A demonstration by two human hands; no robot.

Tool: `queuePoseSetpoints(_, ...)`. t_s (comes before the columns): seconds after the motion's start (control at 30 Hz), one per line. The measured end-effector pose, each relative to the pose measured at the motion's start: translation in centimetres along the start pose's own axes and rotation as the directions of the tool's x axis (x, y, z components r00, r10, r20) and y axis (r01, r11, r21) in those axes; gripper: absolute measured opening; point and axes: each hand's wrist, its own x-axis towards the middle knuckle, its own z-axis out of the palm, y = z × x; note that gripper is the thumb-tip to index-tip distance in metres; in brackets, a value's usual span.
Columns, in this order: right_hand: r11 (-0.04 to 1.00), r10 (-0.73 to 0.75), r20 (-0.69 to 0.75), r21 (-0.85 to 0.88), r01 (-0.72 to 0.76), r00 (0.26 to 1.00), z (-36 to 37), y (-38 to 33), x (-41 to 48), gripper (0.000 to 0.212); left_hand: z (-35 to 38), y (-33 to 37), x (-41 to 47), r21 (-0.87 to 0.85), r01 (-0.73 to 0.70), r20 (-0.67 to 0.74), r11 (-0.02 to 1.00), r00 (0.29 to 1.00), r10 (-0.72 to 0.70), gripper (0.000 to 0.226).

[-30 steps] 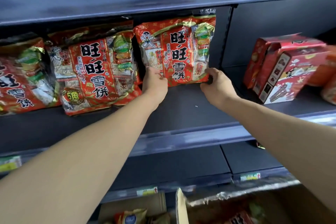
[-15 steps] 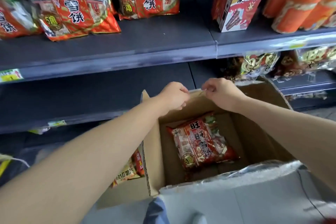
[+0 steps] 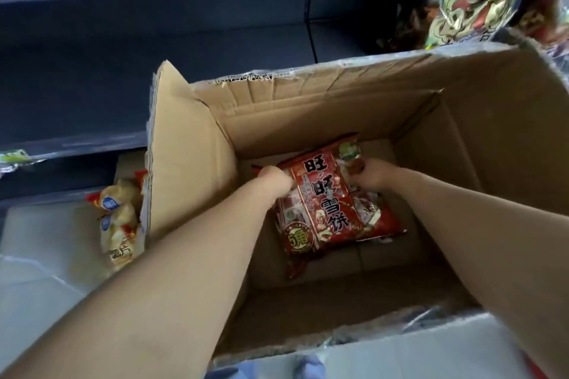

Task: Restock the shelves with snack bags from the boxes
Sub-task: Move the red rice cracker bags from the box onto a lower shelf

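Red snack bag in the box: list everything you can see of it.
The red snack bag is glossy plastic film, red with large black Chinese characters, a round badge at its near-left corner and clear patches showing pale contents. It sits face up, slightly skewed, low inside the open cardboard box. The left hand grips its left edge; the right hand pinches its far-right corner. Red edges beneath may be another bag; cannot tell.

Soft even daylight; motion blur and wide-angle warping at edges
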Motion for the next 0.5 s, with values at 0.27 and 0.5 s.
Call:
queuePoseSetpoints(0.27, 0.937, 0.072, 0.253, 0.315, -0.152, 0.965, 1.6, 2.1, 3.6, 0.058, 2.0, -1.2, 2.5, -0.207, 0.207, 0.190, 0.956, 0.967, -0.169, 0.046)
queuePoseSetpoints(0.5, 0.917, 0.051, 0.286, 0.366, -0.158, 0.957, -1.9, 0.9, -1.3, 0.042, 0.6, 0.8, -2.2, -0.137, 0.205, 0.220, 0.969, 0.960, -0.172, 0.046)
